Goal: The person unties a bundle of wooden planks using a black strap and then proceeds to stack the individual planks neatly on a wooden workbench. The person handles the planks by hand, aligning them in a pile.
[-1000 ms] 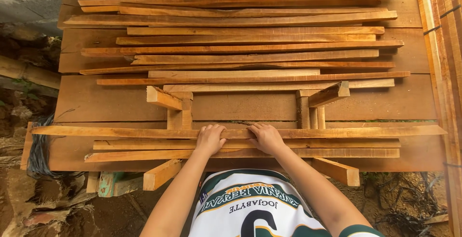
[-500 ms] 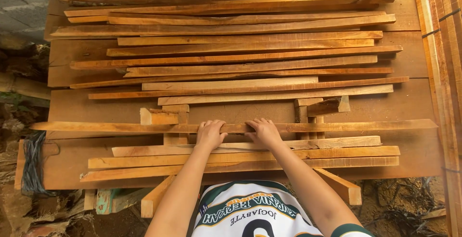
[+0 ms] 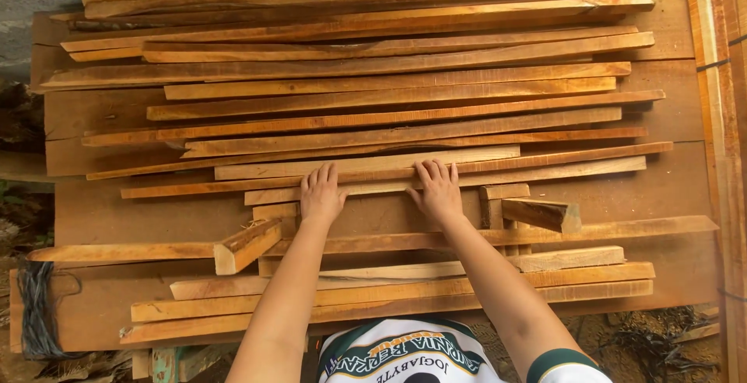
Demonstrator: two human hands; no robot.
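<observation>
Spanning nearly the whole view, a worktop (image 3: 669,188) of broad brown boards carries a deep heap of long, thin wooden slats (image 3: 373,79), laid roughly side by side and running left to right. More timber (image 3: 727,118) stands along the right edge. Nearer the person, a second, smaller bunch of slats (image 3: 389,299) lies along the front edge, with one long slat (image 3: 607,231) just behind it, crossing under both forearms.

Both arms reach forward over that front bunch. The left hand (image 3: 321,195) lies flat, fingers spread, on a pale slat (image 3: 373,163) at the near edge of the heap; its grip is open, pressing down rather than closing round anything. The right hand (image 3: 437,191) rests the same way just beside it on the same slat and its neighbour, also open, palm down.

Two short wood blocks sit near the hands: one (image 3: 246,244) tilted, left of the left forearm, the other (image 3: 542,213) right of the right hand. A dark bundle of cord (image 3: 35,309) hangs at the worktop's front left corner.
</observation>
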